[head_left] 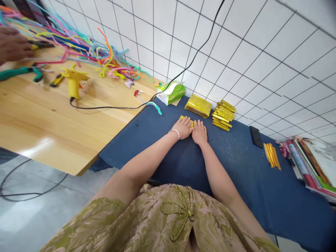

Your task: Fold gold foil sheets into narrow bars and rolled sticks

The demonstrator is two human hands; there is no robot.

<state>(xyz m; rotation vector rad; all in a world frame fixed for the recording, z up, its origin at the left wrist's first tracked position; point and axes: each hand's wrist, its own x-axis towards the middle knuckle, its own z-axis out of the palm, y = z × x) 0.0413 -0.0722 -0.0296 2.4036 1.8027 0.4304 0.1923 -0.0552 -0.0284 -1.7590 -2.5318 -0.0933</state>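
Observation:
A small piece of gold foil paper (192, 124) lies on the dark blue cloth (223, 168), mostly covered by my hands. My left hand (183, 127), with a white bracelet at its wrist, rests flat on the foil with its fingers stretched forward. Close beside it, my right hand (199, 133) lies flat at the foil's right end, the two thumbs nearly meeting. Just beyond is a stack of flat gold foil sheets (198, 106). To its right sits a pile of narrow, folded or rolled gold foil strips (223, 114).
A tissue pack (172, 92) stands by the tiled wall. The wooden table (52, 129) at left carries a yellow glue gun (73, 82), its cord, pliers (22, 73) and colourful pipe cleaners (86, 49). Another person's hand (13, 45) is there. A phone (256, 136) and orange-gold strips (272, 156) lie rightward.

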